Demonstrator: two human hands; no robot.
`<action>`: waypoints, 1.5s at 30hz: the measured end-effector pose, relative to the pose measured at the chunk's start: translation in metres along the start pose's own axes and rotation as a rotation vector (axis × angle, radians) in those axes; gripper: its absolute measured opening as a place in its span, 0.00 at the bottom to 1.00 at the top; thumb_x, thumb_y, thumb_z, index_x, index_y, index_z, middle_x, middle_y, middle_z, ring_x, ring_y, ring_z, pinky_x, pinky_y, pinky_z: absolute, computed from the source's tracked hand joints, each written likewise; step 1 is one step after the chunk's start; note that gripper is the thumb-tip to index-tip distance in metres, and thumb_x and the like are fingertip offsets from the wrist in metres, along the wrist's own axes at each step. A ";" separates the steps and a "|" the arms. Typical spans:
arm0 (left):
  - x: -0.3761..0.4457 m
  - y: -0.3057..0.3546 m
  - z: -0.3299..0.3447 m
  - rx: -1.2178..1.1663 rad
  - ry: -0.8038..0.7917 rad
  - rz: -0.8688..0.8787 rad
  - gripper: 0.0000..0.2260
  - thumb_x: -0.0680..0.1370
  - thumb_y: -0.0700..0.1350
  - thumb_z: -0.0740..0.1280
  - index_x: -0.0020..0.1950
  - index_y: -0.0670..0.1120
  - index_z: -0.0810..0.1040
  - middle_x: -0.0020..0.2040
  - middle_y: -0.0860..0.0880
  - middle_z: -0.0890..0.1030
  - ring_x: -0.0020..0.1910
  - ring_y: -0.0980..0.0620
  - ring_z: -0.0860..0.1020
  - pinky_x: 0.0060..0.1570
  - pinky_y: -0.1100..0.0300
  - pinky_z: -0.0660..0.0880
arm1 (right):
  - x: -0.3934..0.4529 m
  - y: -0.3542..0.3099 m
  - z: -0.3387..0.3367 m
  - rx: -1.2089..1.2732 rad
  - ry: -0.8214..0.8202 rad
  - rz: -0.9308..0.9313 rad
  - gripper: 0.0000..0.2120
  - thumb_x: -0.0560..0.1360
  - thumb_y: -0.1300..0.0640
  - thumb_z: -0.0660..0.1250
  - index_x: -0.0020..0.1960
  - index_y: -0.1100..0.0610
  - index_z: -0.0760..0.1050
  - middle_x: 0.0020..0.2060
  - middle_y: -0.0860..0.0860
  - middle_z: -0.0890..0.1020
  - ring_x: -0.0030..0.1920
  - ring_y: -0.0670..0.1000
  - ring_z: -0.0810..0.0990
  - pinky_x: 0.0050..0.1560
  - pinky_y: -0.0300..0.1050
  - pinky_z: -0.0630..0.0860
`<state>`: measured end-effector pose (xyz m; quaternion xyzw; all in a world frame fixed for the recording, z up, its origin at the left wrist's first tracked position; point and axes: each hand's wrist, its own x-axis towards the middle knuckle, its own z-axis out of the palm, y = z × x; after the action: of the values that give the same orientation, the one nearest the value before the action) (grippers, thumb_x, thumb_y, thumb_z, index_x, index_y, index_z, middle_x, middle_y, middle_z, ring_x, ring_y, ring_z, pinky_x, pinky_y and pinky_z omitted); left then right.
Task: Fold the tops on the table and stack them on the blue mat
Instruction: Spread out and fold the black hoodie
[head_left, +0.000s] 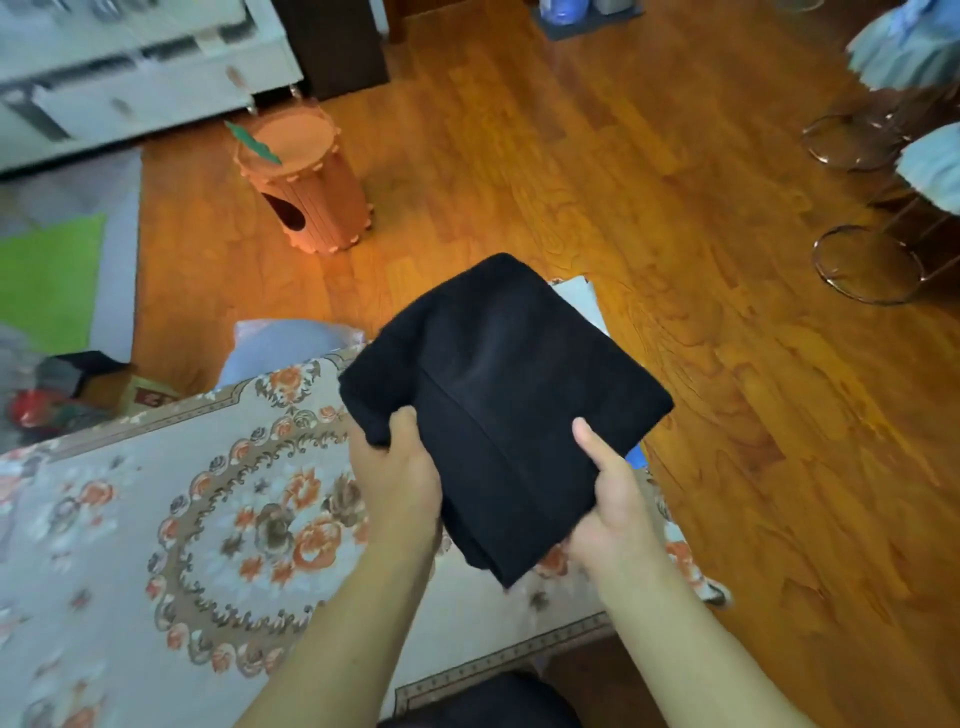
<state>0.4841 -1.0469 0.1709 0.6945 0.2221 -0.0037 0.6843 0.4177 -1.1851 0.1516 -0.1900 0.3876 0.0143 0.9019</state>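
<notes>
Your folded black top (498, 395) hides the far right corner of the counter (130, 519), leaving only a sliver of the blue mat (635, 458) showing, and it covers your fingers beneath it. The white cabinet (130, 78) at upper left is blurred and cut off by the edge.

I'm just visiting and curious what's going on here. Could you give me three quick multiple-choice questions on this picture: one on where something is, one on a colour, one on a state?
1. Where is the orange stool?
A. on the wood floor beyond the table
B. on the table
C. under the top

2. What colour is the folded top?
A. white
B. black
C. green

3. How is the top held?
A. lying flat, untouched
B. by one hand
C. by both hands

Answers: A, the orange stool stands on the wood floor; B, the folded top is black; C, left hand and right hand grip it above the table.
</notes>
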 end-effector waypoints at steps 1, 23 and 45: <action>-0.004 -0.006 0.004 -0.013 0.008 -0.063 0.04 0.79 0.41 0.61 0.52 0.43 0.74 0.35 0.55 0.73 0.34 0.55 0.72 0.33 0.58 0.69 | 0.000 -0.005 -0.007 -0.015 -0.003 0.013 0.18 0.79 0.51 0.68 0.68 0.54 0.77 0.60 0.56 0.83 0.59 0.62 0.83 0.65 0.63 0.74; 0.102 0.063 -0.030 0.337 -1.047 -0.775 0.40 0.75 0.76 0.54 0.76 0.50 0.72 0.73 0.42 0.75 0.73 0.37 0.71 0.72 0.36 0.65 | 0.049 -0.100 -0.035 -0.897 -0.342 -0.184 0.15 0.72 0.67 0.72 0.56 0.54 0.80 0.50 0.47 0.87 0.54 0.51 0.85 0.48 0.40 0.79; 0.186 -0.033 0.118 0.076 -0.350 -0.110 0.14 0.81 0.50 0.70 0.65 0.47 0.78 0.57 0.47 0.86 0.55 0.47 0.85 0.48 0.52 0.83 | 0.218 -0.190 0.044 -1.183 -0.238 -0.160 0.16 0.81 0.42 0.64 0.64 0.48 0.77 0.55 0.47 0.86 0.53 0.48 0.85 0.54 0.49 0.81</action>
<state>0.6766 -1.1036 0.0747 0.6954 0.1367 -0.1702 0.6846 0.6336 -1.3724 0.0883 -0.6847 0.1949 0.1804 0.6788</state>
